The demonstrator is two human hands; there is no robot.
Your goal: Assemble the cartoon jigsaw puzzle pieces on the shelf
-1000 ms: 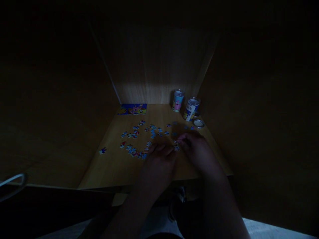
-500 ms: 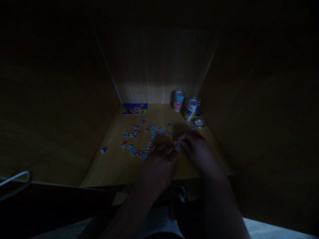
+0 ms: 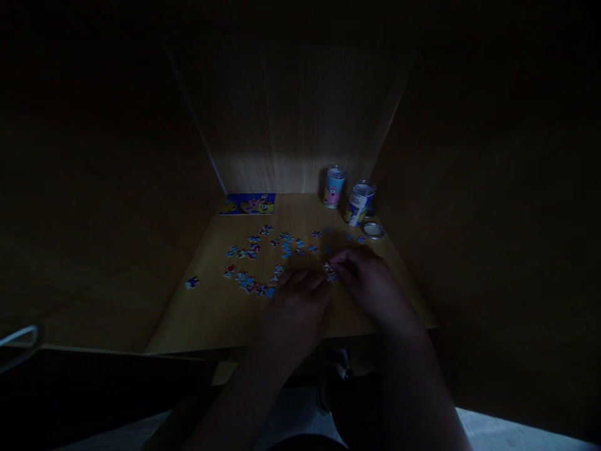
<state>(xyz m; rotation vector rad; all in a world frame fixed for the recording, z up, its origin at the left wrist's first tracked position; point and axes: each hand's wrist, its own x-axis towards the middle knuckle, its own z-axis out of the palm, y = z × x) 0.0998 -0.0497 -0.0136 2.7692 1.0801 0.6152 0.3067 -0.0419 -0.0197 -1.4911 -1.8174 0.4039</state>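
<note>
In the dim head view, my right hand pinches a small jigsaw puzzle piece between thumb and fingertips, just above the wooden surface. Directly below it more puzzle pieces show between my two hands. My left hand rests close by on the left, fingers curled down and closed, their tips almost at those pieces. Its thumb and whatever it may hold are hidden. Loose and partly joined pieces lie in a curve left of my left hand, with several others beyond it.
Two clear-topped printed cans stand at the back right, near a round lid. A colourful cartoon picture card lies at the back left. Wooden panels enclose the surface on three sides. One stray piece sits far left.
The view has shifted slightly, so everything sits a little further left. My right fingertips have moved slightly with the puzzle piece, which now shows more clearly. My left hand stays nearly still.
</note>
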